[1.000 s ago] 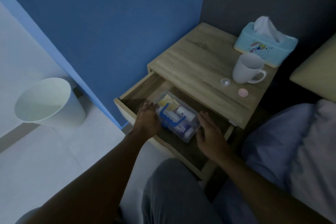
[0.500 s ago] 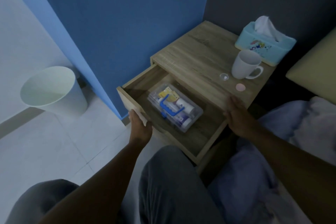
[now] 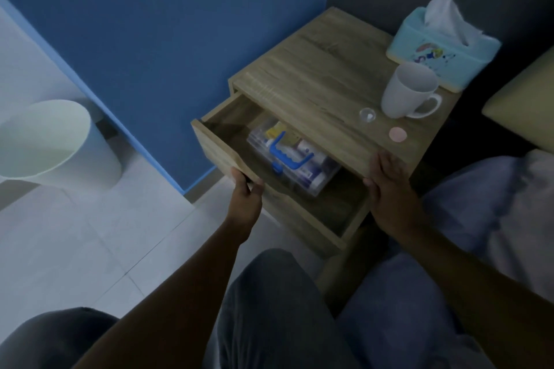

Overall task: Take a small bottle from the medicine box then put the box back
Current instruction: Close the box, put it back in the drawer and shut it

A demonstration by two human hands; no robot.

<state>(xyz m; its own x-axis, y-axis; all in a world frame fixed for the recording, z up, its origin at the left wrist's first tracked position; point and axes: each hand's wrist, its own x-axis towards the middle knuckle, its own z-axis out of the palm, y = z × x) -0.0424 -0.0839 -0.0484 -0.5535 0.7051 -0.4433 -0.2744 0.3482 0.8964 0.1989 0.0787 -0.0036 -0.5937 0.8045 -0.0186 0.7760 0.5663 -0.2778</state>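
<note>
Left hand [image 3: 246,193] grips the open drawer's front edge [image 3: 220,149]; right hand [image 3: 386,186] lies flat, fingers spread, on the nightstand's [image 3: 317,75] front rim. The clear medicine box [image 3: 292,156] lies inside the drawer. At two o'clock stands a white mug [image 3: 403,93].

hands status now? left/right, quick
Left hand: closed on the drawer front.
Right hand: open, flat against the nightstand front edge, holding nothing.
</note>
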